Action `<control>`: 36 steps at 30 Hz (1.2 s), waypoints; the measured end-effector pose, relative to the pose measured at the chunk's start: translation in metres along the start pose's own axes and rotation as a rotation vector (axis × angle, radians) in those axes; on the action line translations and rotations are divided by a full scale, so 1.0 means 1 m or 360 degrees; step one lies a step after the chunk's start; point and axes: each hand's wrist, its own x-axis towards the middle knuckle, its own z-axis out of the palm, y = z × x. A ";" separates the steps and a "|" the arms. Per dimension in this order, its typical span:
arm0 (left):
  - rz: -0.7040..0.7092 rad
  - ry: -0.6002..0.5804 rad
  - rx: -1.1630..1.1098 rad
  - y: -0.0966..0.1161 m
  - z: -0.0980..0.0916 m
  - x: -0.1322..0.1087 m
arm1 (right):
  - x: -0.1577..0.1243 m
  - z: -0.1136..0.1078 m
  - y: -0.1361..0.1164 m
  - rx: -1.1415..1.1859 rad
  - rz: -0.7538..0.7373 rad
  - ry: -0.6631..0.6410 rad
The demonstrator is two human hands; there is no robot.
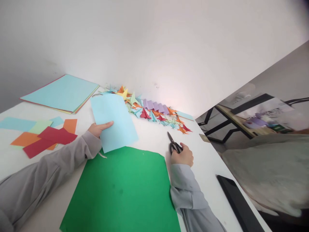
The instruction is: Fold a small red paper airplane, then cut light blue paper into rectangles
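Note:
My left hand (100,128) grips a light blue sheet of paper (116,124) by its left edge, with one finger stretched across its face. The sheet is tilted, its lower corner over the top edge of a large green sheet (125,190). My right hand (182,155) is closed on the black handles of a pair of scissors (174,143), right of the green sheet. The blades point away from me, toward the wall.
Stacked coloured sheets (61,91) lie at the back left, with loose coloured pieces (48,135) in front. Folded paper figures (154,111) line the wall. A black flat object (238,203) lies at the right edge. Beyond stands another table (236,122).

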 end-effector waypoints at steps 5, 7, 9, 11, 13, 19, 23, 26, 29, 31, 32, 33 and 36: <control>-0.0088 0.0013 -0.0132 0.004 0.001 -0.003 | 0.003 0.003 -0.002 0.0090 -0.0142 -0.0150; -0.0130 0.0038 -0.0161 0.006 0.002 -0.006 | 0.001 0.004 -0.007 0.0177 -0.0149 -0.0131; -0.0149 0.0059 -0.0177 0.007 0.004 -0.008 | -0.004 0.003 -0.013 0.0434 -0.0100 -0.0133; -0.0158 0.0057 -0.0193 0.008 0.005 -0.011 | -0.010 0.001 -0.021 0.0901 -0.0030 -0.0133; -0.0160 0.0057 -0.0228 0.009 0.007 -0.013 | -0.016 -0.003 -0.032 0.1417 0.0077 -0.0166; -0.0174 0.0061 -0.0304 0.013 0.012 -0.018 | -0.029 -0.027 -0.051 0.2622 0.0706 -0.1506; -0.0166 -0.0021 -0.0345 0.013 0.009 -0.017 | -0.045 -0.035 -0.054 0.2965 0.0881 -0.2427; -0.0166 -0.0057 -0.0344 0.014 0.009 -0.018 | -0.055 -0.033 -0.064 0.3010 0.0857 -0.2842; -0.0179 -0.0042 -0.0357 0.015 0.010 -0.019 | -0.059 -0.025 -0.080 0.3045 0.0774 -0.2762; -0.0138 -0.0020 -0.0379 0.016 0.010 -0.019 | -0.061 -0.015 -0.090 0.3043 0.0661 -0.2660; -0.0119 -0.0012 -0.0384 0.016 0.010 -0.018 | -0.063 -0.010 -0.093 0.3028 0.0546 -0.2648; -0.0108 -0.0004 -0.0386 0.016 0.010 -0.018 | -0.064 -0.006 -0.096 0.3046 0.0424 -0.2616; -0.0114 0.0002 -0.0369 0.016 0.009 -0.016 | -0.072 -0.004 -0.098 0.2923 0.0259 -0.2651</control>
